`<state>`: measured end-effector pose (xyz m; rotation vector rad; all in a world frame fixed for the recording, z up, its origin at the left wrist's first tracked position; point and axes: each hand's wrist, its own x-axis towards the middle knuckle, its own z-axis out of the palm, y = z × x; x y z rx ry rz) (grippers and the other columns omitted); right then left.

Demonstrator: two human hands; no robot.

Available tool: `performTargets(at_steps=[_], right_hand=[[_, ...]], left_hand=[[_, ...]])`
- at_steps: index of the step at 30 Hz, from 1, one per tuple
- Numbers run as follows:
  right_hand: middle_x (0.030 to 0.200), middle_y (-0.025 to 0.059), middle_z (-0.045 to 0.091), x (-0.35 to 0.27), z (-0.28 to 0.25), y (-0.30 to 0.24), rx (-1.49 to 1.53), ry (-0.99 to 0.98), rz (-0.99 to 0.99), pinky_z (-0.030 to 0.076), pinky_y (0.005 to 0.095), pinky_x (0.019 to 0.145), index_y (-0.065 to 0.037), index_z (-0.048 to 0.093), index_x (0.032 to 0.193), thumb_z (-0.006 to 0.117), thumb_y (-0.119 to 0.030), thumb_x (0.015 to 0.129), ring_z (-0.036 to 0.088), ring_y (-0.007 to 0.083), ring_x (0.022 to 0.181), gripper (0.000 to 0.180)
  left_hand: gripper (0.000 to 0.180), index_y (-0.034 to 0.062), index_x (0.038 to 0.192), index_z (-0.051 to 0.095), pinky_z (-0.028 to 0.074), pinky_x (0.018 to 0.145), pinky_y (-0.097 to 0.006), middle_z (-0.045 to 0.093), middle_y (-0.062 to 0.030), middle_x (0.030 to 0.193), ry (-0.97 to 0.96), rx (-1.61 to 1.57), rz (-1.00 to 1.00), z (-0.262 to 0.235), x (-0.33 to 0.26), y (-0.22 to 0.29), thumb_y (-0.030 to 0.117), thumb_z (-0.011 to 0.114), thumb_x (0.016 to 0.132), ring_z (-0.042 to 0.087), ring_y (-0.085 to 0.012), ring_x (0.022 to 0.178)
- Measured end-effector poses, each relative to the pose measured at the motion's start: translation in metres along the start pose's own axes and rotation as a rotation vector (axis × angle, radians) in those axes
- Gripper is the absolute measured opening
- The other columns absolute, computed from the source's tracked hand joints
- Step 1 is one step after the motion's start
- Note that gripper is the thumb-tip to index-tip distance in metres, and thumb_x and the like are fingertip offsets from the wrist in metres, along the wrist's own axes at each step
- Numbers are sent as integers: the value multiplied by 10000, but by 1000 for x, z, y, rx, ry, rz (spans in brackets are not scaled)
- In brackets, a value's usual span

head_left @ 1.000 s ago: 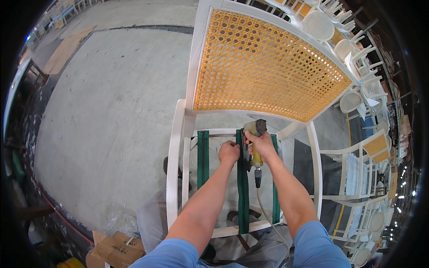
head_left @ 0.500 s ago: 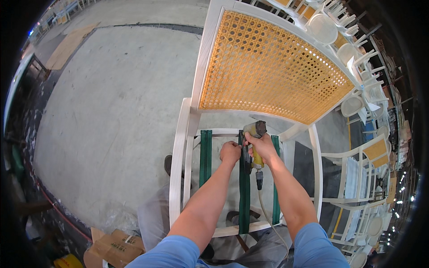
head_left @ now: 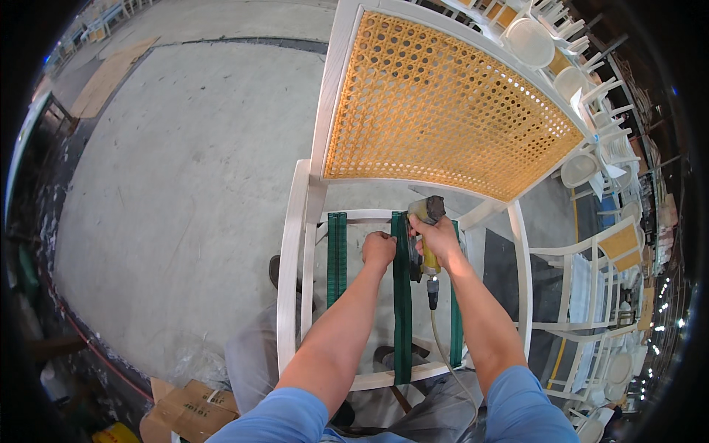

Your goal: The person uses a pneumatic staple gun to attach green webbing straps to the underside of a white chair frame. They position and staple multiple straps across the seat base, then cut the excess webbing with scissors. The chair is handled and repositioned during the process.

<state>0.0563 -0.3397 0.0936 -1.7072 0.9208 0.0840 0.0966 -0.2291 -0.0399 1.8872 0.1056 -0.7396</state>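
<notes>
My right hand (head_left: 439, 239) is wrapped round a yellow and grey air staple gun (head_left: 428, 210), whose nose is close to the chair's far seat rail. A pale hose (head_left: 437, 332) trails from the handle toward me. Left of it, the middle green webbing strap (head_left: 402, 310) runs from the far rail to the near rail. Closed fingers of my left hand (head_left: 379, 249) meet this strap's left edge; whether they pinch it is hidden. Another green strap (head_left: 337, 258) lies to the left, and a third (head_left: 456, 317) is partly behind my right forearm. The white chair frame (head_left: 294, 251) stands before me.
The chair's tall woven cane back (head_left: 450, 111) rises beyond my hands. White chairs (head_left: 583, 288) crowd the right side, with more stacked at the far right. A cardboard box (head_left: 193, 410) sits at the lower left. Grey concrete floor (head_left: 185, 184) spreads on the left.
My right hand has shifted the staple gun slightly right, exposing more of the middle strap's far end. My left hand has barely moved and stays closed. The view has shifted a little.
</notes>
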Motion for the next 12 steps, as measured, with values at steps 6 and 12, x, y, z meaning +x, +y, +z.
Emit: performTargets(at_steps=[6, 12], right_hand=[[867, 37, 684, -17, -19, -11, 70, -1, -2, 490, 322, 475, -62, 699, 1094, 798, -307, 996, 603, 150, 548, 281], [1060, 80, 691, -156, -106, -10, 266, -175, -165, 530, 306, 460, -102, 617, 1407, 729, -283, 1041, 650, 163, 592, 424]], left_hand=[[367, -31, 1189, 728, 589, 764, -427, 781, -115, 995, -291, -351, -148, -3, -7, -2, 262, 772, 972, 747, -257, 859], [501, 12, 1452, 569, 635, 958, -478, 740, -162, 1337, -768, -626, -346, 1, -40, -18, 339, 667, 1085, 759, -390, 1090]])
